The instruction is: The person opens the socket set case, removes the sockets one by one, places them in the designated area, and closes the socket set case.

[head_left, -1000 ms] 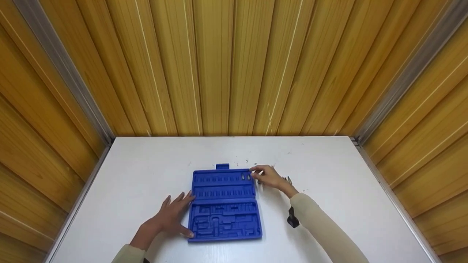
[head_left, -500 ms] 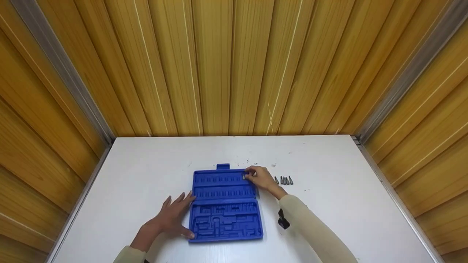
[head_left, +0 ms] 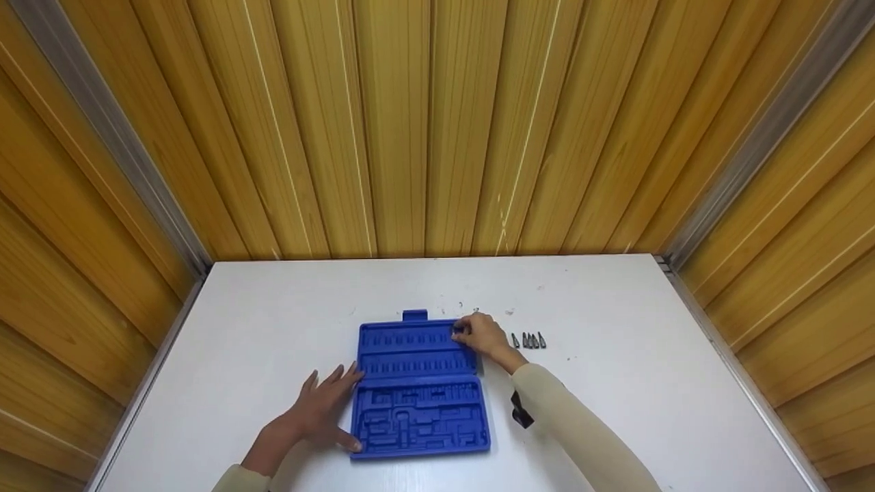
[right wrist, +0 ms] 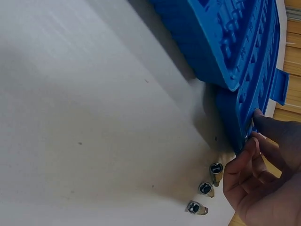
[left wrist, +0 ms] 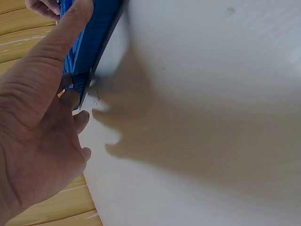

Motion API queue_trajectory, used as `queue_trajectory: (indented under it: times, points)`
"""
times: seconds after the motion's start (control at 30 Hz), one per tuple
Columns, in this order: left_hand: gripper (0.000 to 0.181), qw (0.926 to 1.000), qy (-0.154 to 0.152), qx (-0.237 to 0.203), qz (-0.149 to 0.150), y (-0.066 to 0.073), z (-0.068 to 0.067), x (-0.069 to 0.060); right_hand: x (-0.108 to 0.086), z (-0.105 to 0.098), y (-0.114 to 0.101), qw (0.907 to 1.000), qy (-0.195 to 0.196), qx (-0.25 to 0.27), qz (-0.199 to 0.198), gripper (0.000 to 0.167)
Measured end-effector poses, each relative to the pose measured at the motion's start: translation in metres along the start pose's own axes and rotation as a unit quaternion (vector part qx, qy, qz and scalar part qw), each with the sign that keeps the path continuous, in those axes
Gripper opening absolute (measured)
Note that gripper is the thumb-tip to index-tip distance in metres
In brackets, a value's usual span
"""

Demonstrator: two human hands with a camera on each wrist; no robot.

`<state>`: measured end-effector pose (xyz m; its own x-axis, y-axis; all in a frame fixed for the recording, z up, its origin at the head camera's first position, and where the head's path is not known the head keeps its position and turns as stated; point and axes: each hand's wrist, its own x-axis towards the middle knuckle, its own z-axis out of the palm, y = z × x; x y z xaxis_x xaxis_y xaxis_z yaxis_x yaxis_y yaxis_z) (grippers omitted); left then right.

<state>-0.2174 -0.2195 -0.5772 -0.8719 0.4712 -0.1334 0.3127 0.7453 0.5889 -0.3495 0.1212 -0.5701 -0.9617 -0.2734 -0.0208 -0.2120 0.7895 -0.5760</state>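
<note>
A blue plastic tool case [head_left: 418, 378] lies unfolded on the white table, with moulded slots in both halves. My left hand [head_left: 320, 408] spreads along its left side, thumb on the lower left corner and fingertips at the edge near the hinge. In the left wrist view, the thumb [left wrist: 70, 21] presses on the case rim. My right hand [head_left: 484, 336] is at the upper right slots, pinching a small metal bit socket [head_left: 456, 329]. The fingers mostly hide that piece, and the slots beneath are covered too. Several similar bit sockets [head_left: 533, 340] stand right of the hand.
The white table [head_left: 601, 410] reaches back to a yellow wood-patterned wall [head_left: 410, 137]. A latch tab [head_left: 415, 315] sticks out from the far edge of the case. Small dark specks [head_left: 509, 312] dot the table behind the right hand.
My right hand has moved slightly left, from the case's right edge onto the upper right slots, uncovering the standing bit sockets. The left hand stays in place on the case.
</note>
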Motion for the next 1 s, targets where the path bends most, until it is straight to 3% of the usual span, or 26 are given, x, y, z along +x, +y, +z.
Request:
queue_trajectory:
  times: [0.2, 0.53, 0.73, 0.87, 1.0]
  points:
    - [0.129, 1.0000, -0.004, 0.002, -0.008, 0.0013, 0.0013, -0.0001, -0.0002, -0.0025, -0.0032, 0.9996, -0.019, -0.017, 0.011, 0.025]
    - [0.128, 0.9998, -0.006, 0.014, -0.015, 0.0027, -0.0005, 0.0007, -0.0011, 0.0020, -0.0017, 0.9998, 0.011, 0.005, -0.014, 0.022]
    - [0.127, 0.9995, -0.007, 0.026, -0.013, 0.0034, -0.0013, 0.0019, -0.0033, 0.0022, -0.0031, 0.9999, 0.012, -0.007, 0.002, 0.013]
    - [0.127, 0.9994, -0.008, 0.031, -0.013, 0.0046, -0.0015, 0.0013, -0.0035, 0.0012, -0.0009, 0.9997, 0.010, 0.020, -0.009, 0.013]
    - [0.127, 0.9993, -0.008, 0.034, -0.016, 0.0051, -0.0022, -0.0003, -0.0030, -0.0026, 0.0020, 0.9956, 0.015, 0.086, -0.036, 0.016]
